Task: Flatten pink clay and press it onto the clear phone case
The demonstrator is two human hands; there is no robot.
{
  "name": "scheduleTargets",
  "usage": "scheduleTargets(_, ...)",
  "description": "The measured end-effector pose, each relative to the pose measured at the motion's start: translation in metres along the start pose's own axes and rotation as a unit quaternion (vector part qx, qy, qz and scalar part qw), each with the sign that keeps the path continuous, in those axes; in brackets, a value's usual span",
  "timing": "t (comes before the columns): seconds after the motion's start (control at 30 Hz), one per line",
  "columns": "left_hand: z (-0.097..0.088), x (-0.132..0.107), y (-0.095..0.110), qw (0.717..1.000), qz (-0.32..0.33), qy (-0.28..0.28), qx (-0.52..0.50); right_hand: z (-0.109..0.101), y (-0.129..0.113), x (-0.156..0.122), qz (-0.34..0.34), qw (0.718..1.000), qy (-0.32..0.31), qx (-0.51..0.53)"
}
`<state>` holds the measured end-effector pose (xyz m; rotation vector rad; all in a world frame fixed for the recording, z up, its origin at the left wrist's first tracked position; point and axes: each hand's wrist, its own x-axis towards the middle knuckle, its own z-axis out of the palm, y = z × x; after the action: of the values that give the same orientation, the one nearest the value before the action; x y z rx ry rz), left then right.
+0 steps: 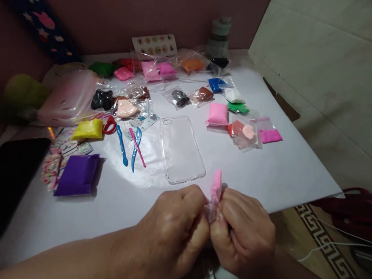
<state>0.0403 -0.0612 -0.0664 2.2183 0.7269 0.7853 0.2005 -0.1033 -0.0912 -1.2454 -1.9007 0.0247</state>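
Between my two hands, near the table's front edge, is a small clear plastic packet of pink clay point(216, 185). My left hand point(175, 223) is closed, its fingers gripping one side of the packet's crumpled plastic. Closed on the other side is my right hand point(245, 233). The pink lump sticks up past my knuckles; the rest of the packet is hidden by my fingers. Just beyond my hands a clear phone case point(182, 150) lies flat on the white table covering point(244, 173).
Left of the case lie blue and pink modelling tools point(134, 146), red-handled scissors point(109, 125), a purple packet point(77, 174) and a yellow packet point(87, 129). A dark tablet-like slab point(10, 186) rests at far left. Several clay packets point(218, 114) spread behind; a bottle point(219, 35) stands at the back.
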Motion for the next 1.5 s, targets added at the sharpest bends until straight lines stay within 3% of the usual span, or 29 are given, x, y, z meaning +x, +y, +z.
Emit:
scheduleTargets(0.07,-0.003,0.004,-0.001,1.000,-0.021,-0.014,-0.010,0.000,0.003,0.005,0.000,1.000,-0.003,0.031)
scheduleTargets(0.23,-0.018,0.016,0.006,0.987,-0.121,-0.093,-0.046,-0.013,0.007,0.027,0.018,0.988,-0.080,0.132)
scheduleTargets(0.37,-0.026,0.019,0.015,0.996,-0.053,-0.053,0.050,-0.033,0.004,0.044,0.026,0.977,-0.140,0.157)
scheduleTargets(0.5,-0.032,0.023,0.025,0.984,0.019,-0.012,0.174,-0.040,0.003,0.052,0.051,0.968,-0.207,0.131)
scheduleTargets(0.7,-0.040,0.038,0.033,0.984,0.024,-0.016,0.173,-0.030,0.006,0.057,-0.030,0.988,-0.096,0.113)
scheduleTargets(0.87,-0.039,0.039,0.027,0.969,0.042,0.039,0.241,-0.019,0.015,0.066,-0.041,0.997,-0.029,0.064)
scheduleTargets(1.0,-0.043,0.042,0.026,0.985,-0.080,0.003,0.151,-0.021,0.021,0.072,-0.006,0.989,-0.078,0.121)
scheduleTargets(1.13,-0.049,0.049,0.025,0.982,-0.181,-0.054,0.028,-0.028,0.023,0.074,0.064,0.969,-0.136,0.198)
scheduleTargets(1.3,-0.050,0.051,0.019,0.971,-0.211,-0.095,-0.054,-0.031,0.026,0.075,0.119,0.954,-0.163,0.223)
scheduleTargets(1.5,-0.048,0.051,0.016,0.974,-0.201,-0.092,-0.057,-0.031,0.024,0.076,0.099,0.967,-0.148,0.185)
